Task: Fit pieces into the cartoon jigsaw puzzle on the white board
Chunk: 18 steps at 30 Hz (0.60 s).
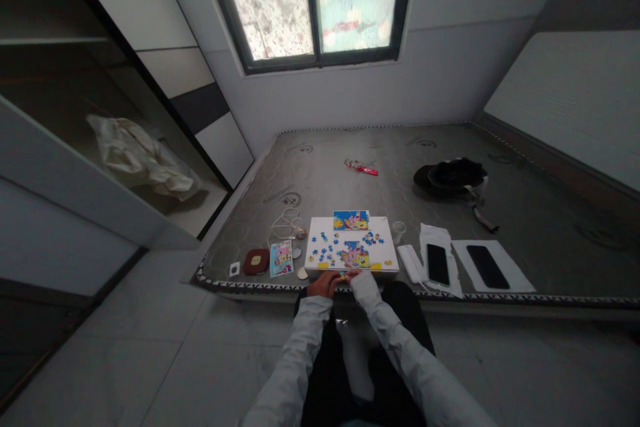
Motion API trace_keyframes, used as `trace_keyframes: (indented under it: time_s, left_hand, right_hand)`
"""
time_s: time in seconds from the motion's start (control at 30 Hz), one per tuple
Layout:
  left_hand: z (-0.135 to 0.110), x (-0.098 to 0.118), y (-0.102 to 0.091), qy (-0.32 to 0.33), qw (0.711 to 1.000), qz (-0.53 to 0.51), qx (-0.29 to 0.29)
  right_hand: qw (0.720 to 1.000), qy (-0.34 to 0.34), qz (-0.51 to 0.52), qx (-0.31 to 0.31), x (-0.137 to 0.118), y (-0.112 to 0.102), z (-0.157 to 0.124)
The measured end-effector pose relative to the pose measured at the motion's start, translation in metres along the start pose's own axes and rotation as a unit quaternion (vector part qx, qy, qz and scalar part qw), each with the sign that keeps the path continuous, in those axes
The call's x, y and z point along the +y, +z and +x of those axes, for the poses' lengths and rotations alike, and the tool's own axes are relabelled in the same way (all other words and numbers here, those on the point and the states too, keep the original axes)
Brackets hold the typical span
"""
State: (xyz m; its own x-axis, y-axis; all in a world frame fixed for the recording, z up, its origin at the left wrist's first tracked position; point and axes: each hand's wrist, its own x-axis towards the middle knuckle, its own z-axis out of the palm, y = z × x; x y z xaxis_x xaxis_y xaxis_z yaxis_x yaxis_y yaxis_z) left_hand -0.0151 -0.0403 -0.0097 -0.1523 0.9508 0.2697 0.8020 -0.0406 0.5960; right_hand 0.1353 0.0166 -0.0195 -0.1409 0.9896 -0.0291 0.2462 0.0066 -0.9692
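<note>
A white box [317,225] carries a partly assembled cartoon jigsaw puzzle [356,255] near its front edge. Loose blue puzzle pieces [325,251] lie scattered left of the assembled part, and more sit above it to the right. At the back of the box rests a small reference picture [351,220]. My left hand [323,284] and my right hand [353,275] meet at the front edge of the box, fingers closed together. Between the fingertips shows a small yellow and blue puzzle piece [343,275], mostly covered.
Left of the box lie a cartoon card [281,258], a brown case [256,261] and a white cord [285,221]. To its right are a clear cup [399,231] and two dark phones [438,264]. A black cap [453,178] and a red packet [363,168] lie farther back on the mattress [320,177].
</note>
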Motion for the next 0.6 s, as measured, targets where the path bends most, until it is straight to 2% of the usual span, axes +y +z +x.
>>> trace_keyframes:
  time_s: [0.23, 0.47, 0.6]
  left_hand:
    - [-0.0002, 0.0020, -0.0023, -0.003, 1.000, -0.015, -0.012]
    - [-0.0008, 0.0049, -0.0017, 0.019, 0.999, -0.005, 0.028]
    - [-0.0003, 0.0073, -0.0049, 0.018, 1.000, -0.016, 0.009]
  right_hand:
    - [1.000, 0.014, 0.012, 0.005, 0.0047, 0.0047, 0.0034]
    - [1.000, 0.020, 0.021, -0.005, 0.0035, 0.0043, 0.0049]
    - [1.000, 0.015, 0.024, -0.009, -0.0025, 0.0020, 0.0038]
